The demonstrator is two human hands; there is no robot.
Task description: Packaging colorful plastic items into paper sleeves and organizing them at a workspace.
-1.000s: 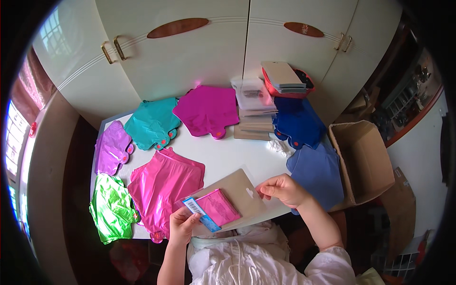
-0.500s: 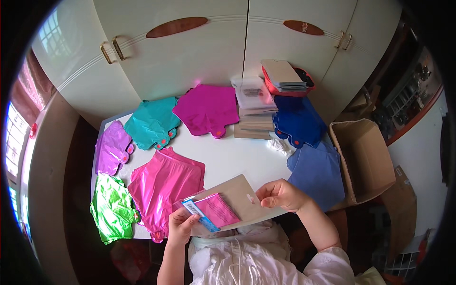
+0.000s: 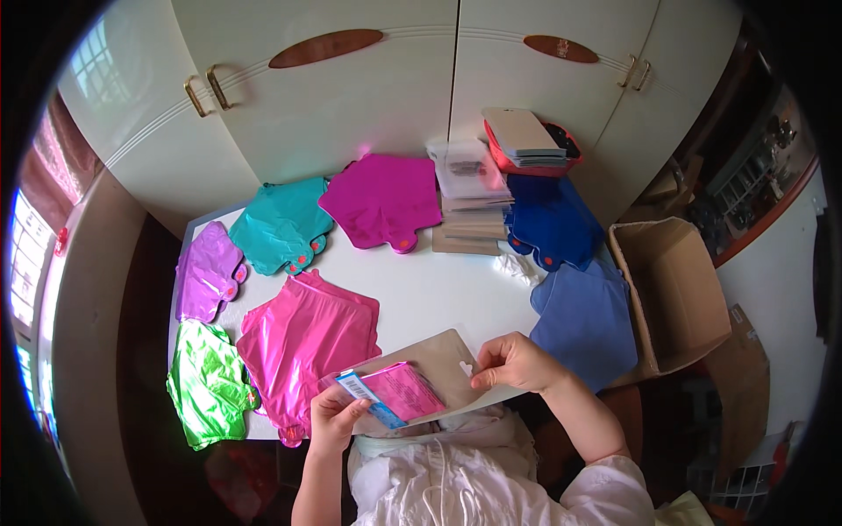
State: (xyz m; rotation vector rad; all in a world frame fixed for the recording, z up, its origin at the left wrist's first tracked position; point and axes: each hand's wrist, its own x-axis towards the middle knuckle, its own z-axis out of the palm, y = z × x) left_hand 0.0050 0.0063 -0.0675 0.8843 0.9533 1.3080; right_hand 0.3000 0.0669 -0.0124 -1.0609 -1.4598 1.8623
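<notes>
My left hand point(image 3: 336, 415) grips the lower left end of a clear plastic bag with a grey-brown backing card point(image 3: 447, 354) inside. A folded pink packet point(image 3: 405, 389) lies on the card, beside a blue and white barcode label point(image 3: 369, 400). At the card's other end, near its white hang-hole mark, the thumb and fingers of my right hand point(image 3: 517, 363) close in a pinch at the bag's edge. What they pinch is thin and hard to see. Just beyond my left hand a shiny pink foil sheet point(image 3: 307, 337) lies on the white table point(image 3: 430, 294).
Foil pieces in green point(image 3: 206, 386), purple point(image 3: 208, 272), teal point(image 3: 279, 230), magenta point(image 3: 381, 200) and blue point(image 3: 553, 228) ring the table. Stacked cards point(image 3: 469, 230), a red basket point(image 3: 572, 156) and crumpled white tissue point(image 3: 516, 269) sit at the back. An open cardboard box point(image 3: 671, 298) stands right.
My right hand has shifted slightly left and down onto the bag's right end, its fingertips drawing closer to the hang-hole. The card tilts a little differently; my left hand keeps its grip.
</notes>
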